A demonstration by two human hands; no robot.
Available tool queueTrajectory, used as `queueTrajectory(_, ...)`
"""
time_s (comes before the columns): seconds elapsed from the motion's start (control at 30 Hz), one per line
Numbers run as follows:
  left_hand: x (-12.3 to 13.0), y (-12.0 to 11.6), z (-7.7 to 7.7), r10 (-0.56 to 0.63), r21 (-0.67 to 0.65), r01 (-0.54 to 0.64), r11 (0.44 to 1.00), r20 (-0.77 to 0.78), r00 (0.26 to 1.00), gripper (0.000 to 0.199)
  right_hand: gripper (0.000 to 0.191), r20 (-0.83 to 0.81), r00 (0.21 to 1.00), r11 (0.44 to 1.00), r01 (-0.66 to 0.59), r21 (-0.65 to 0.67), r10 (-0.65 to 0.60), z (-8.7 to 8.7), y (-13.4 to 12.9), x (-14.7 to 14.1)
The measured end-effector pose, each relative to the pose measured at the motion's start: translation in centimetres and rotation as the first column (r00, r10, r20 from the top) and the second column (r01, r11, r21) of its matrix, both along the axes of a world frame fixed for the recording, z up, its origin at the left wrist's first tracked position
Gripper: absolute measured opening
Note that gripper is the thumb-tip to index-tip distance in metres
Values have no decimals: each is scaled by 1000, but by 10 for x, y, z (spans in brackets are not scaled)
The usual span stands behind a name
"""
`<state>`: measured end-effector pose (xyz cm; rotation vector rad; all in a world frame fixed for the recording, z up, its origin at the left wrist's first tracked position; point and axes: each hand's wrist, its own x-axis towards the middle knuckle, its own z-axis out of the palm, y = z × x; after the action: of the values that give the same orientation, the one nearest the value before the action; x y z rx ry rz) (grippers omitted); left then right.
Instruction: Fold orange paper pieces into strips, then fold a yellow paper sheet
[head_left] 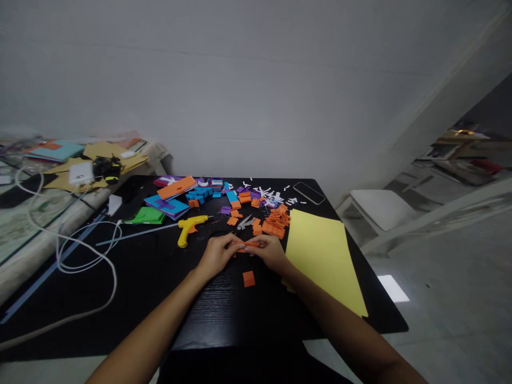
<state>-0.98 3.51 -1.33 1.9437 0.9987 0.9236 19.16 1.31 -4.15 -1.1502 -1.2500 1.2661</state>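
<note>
Over the black table, my left hand [218, 253] and my right hand [271, 250] pinch the two ends of one small orange paper piece [246, 246] between thumbs and fingers. A flat orange paper square [248, 279] lies on the table just below my hands. Right beyond my fingers are scissors [245, 223], partly hidden behind the left hand. A heap of small orange paper pieces [278, 217] sits past my right hand. To the left of the scissors rests a yellow glue gun [189, 229].
A yellow paper stack [316, 256] covers the table's right side, partly under my right forearm. Farther back lie white paper scraps [272, 196], a phone [309, 193], blue sheets [167, 206] and green sheets [147, 215]. A white cable [114, 266] loops across the left. A white chair [374, 208] stands at right.
</note>
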Motion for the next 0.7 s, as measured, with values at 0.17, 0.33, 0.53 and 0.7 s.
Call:
queueTrajectory(0.17,1,-1,3,1,1,-1,1000,-12,1000,26,37,-10,1000,1000,4,9,-4,-1,0,-1)
queueTrajectory(0.33,3,-1,1,7,31,-5,999,-64,998,23,37,11,1000,1000,7,29,-7,0,-2,-4)
queueTrajectory(0.53,2,-3,2,24,76,-15,997,-111,994,24,36,105,994,996,13,92,-22,2,-5,-5)
queueTrajectory(0.7,4,-6,7,29,74,-21,997,-116,993,24,30,178,980,987,67,143,-92,0,-3,-3)
